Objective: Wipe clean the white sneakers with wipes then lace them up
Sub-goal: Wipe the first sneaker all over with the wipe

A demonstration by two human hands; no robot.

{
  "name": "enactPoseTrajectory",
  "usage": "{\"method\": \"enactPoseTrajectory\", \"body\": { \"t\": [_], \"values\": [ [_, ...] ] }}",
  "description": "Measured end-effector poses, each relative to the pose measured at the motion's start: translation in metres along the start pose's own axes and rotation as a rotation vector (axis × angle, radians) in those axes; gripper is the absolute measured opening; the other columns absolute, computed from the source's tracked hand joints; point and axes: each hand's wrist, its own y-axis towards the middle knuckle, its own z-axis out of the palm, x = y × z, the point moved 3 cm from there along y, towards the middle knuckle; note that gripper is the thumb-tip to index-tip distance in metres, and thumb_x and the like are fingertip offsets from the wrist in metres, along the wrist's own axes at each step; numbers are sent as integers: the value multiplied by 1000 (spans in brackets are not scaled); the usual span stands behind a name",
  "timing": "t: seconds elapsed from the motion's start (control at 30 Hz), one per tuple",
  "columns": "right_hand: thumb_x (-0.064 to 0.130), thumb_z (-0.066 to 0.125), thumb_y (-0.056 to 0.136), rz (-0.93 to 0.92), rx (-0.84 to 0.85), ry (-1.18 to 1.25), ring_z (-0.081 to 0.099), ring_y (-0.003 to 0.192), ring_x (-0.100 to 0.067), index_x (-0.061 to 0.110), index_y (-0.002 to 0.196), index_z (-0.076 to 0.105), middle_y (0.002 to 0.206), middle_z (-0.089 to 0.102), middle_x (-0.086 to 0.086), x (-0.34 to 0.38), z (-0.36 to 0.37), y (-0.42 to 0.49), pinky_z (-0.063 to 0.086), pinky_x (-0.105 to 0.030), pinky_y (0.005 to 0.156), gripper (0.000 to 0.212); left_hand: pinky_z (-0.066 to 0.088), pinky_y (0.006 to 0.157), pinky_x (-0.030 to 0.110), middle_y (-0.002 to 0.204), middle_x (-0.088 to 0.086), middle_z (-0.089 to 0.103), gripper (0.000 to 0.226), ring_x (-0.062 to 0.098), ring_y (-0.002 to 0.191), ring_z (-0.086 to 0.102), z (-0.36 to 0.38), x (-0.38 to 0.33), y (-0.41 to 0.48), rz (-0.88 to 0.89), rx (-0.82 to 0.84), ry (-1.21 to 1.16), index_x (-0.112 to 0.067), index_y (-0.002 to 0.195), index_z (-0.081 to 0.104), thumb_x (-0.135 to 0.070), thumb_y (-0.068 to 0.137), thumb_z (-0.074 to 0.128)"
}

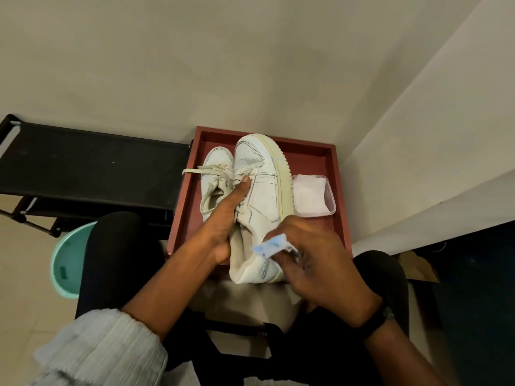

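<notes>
Two white sneakers are showing here. The person is sitting over a red tray [308,157] and holding one sneaker [264,190] tipped on its side above it, toe pointing away, sole facing right, heel hanging past the tray's near edge.

The left hand [223,229] is gripping this shoe from the open top. The thumb [243,188] is lying along the laces, and the other fingers are curling underneath, mostly hidden.

The right hand [317,266] is pinching one crumpled wipe [274,245], white with a bluish tint, its fingers closing on the cloth and holding it against the heel.

The second sneaker [216,174] is lying flat in the tray, just beside the held one on its left. Its laces are hanging loose, and one end is trailing over the tray's left rim.

One clear plastic container [313,196] is sitting in the tray to the right, touching or nearly touching the held shoe's sole. It is holding white wipes, though I cannot count them from here.

One black wristband [373,324] is circling the right wrist, and a pale ribbed sleeve [97,355] is covering the left forearm. One black rack [92,168] is standing to the left, with one teal basin [71,257] on the floor near it.
</notes>
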Motion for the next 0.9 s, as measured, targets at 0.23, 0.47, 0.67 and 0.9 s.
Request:
{"method": "enactPoseTrajectory", "body": {
  "t": [0.23,0.47,0.67,0.9],
  "values": [
    [23,65,88,-83,72,-175,57,76,-9,21,94,66,90,59,9,10,2,8,49,-25,60,6,51,103,45,122,14,72,41,31,114,69,4,1,-5,-73,100,39,-13,130,66,-38,98,60],
    [26,66,87,9,-19,-392,60,73,-13,19,94,66,92,63,5,-3,-17,29,26,-8,57,10,50,104,44,121,16,72,38,33,115,68,7,3,-8,-110,166,86,-11,120,72,-39,96,61],
    [25,63,82,-50,41,-345,60,75,-11,21,96,64,92,62,7,8,-5,20,37,-12,59,14,47,107,46,123,15,71,46,33,117,67,5,4,-6,-114,152,118,-11,126,69,-42,93,65],
    [24,65,89,162,-195,-427,61,79,-15,21,100,69,97,63,7,-24,-33,37,51,-28,63,12,50,104,43,119,12,74,41,28,112,70,10,4,-7,-75,152,152,-14,122,70,-43,97,58]
  ]
}}
